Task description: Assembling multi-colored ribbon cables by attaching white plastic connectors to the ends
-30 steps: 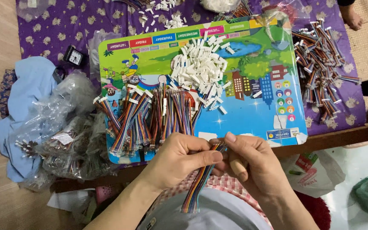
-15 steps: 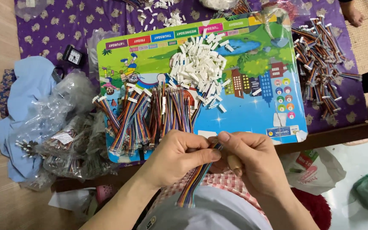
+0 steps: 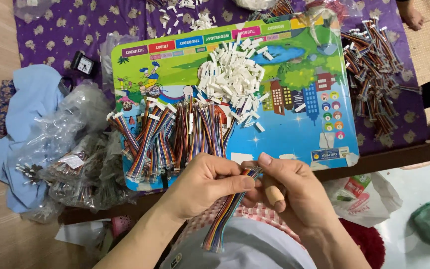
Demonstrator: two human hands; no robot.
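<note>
Purple patterned cloth (image 3: pixel 65 35) lay under a colourful picture board (image 3: pixel 294 134) at upper frame; below centre, the left hand (image 3: pixel 202 184) and right hand (image 3: pixel 294 192) pinched shut on a rainbow ribbon cable (image 3: pixel 225 214); it looked light and limp, best gripped near its upper end.

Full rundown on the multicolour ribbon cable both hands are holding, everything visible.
The ribbon cable is a flat band of thin parallel insulated wires in rainbow colours, looking like flexible plastic. Its upper end is pinched between the left hand and the right hand, near the fingertips; whether a connector sits there cannot be told. From there it hangs down and leftward, slightly fanned, its free end lying over the person's pale clothing. It sits below the colourful board, apart from the cable pile.
</note>
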